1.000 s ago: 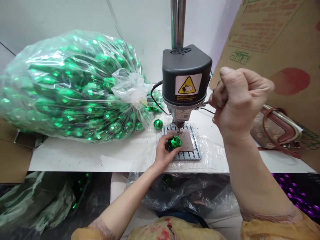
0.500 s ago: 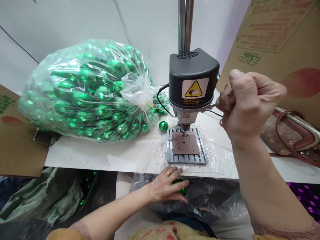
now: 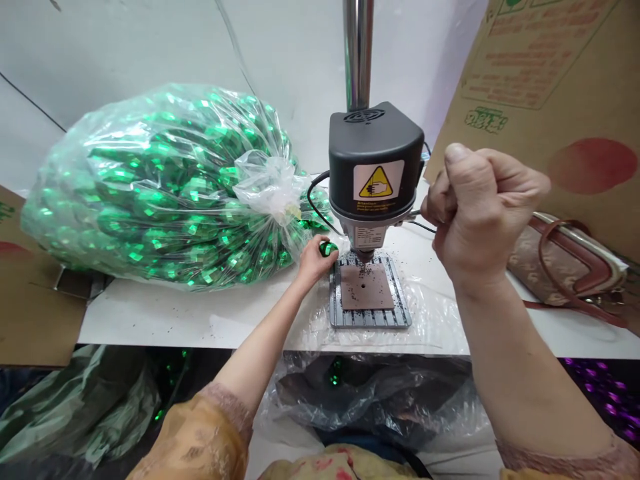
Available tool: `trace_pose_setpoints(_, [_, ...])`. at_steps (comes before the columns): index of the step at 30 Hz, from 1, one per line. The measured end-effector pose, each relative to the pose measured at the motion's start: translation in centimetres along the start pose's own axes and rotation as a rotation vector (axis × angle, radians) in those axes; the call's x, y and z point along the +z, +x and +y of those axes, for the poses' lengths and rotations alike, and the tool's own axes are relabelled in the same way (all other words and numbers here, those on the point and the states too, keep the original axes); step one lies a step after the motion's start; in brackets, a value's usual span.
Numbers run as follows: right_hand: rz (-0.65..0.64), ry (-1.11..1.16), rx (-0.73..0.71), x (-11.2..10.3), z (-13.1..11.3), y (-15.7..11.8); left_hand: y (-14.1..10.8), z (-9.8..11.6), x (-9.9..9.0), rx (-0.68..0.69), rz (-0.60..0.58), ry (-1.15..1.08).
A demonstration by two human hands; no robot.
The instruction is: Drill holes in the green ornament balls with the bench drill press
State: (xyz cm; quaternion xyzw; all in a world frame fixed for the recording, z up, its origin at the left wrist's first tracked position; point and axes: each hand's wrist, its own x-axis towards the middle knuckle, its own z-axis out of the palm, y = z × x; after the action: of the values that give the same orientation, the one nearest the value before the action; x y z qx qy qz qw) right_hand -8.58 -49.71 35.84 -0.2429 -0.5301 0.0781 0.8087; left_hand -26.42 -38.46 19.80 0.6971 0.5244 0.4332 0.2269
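Between the fingers of my left hand (image 3: 316, 260) is a shiny green faceted ball (image 3: 328, 249), just left of the drill press (image 3: 375, 173). My right hand (image 3: 485, 207) is closed in a fist around the press's feed lever (image 3: 415, 214), most of which the hand hides. Below the chuck, a brown pad (image 3: 367, 295) with a small hole lies on the slotted metal base (image 3: 336, 313), sprinkled with dark shavings. Another green ball (image 3: 335, 371) shows in the clear plastic below the table edge.
A tied clear bag (image 3: 165, 193) full of green balls fills the left of the white table (image 3: 165, 320). Cardboard boxes (image 3: 560, 87) flank both sides, and a patterned handbag (image 3: 555, 260) rests at right. Purple shiny pieces (image 3: 600, 393) show below right.
My left hand has moved from below the table edge up to beside the press and taken hold of the ball there. The ball it had been at now lies below. My right hand stays on the lever.
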Motion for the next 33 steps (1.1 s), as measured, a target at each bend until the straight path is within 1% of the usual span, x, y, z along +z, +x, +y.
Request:
trace_pose_setpoints(1, [-0.002,0.002,0.000,0.0,0.0,0.0,-0.7,0.3,-0.1,-0.056,0.006,-0.184])
trace_pose_setpoints(3, [-0.001,0.008,-0.004,0.0,0.0,0.0,-2.3,0.8,-0.1,-0.194,-0.042,-0.525])
trace_pose_setpoints(4, [0.003,0.012,-0.006,0.0,-0.1,0.0,-3.2,1.0,0.0,-0.250,-0.076,-0.646])
trace_pose_setpoints(6, [0.008,0.017,-0.009,0.1,0.0,0.0,-4.6,1.3,0.6,-0.290,-0.129,-0.767])
trace_pose_setpoints(10, [0.008,0.012,-0.016,0.1,0.0,0.0,-6.2,1.3,2.0,-0.202,-0.130,-0.760])
trace_pose_setpoints(17, [0.004,0.030,-0.026,0.1,0.3,0.0,-6.9,1.1,3.2,-0.110,-0.144,-0.707])
trace_pose_setpoints(24, [-0.017,-0.001,-0.061,-0.1,0.8,0.0,-7.3,1.0,3.6,-0.011,-0.130,-0.617])
trace_pose_setpoints(29, [-0.015,-0.007,-0.072,-0.1,0.9,0.0,-7.8,0.9,3.5,0.043,-0.172,-0.495])
trace_pose_setpoints(33, [-0.027,-0.092,-0.093,-0.2,1.0,0.0,-8.5,1.3,3.8,0.100,-0.159,-0.576])
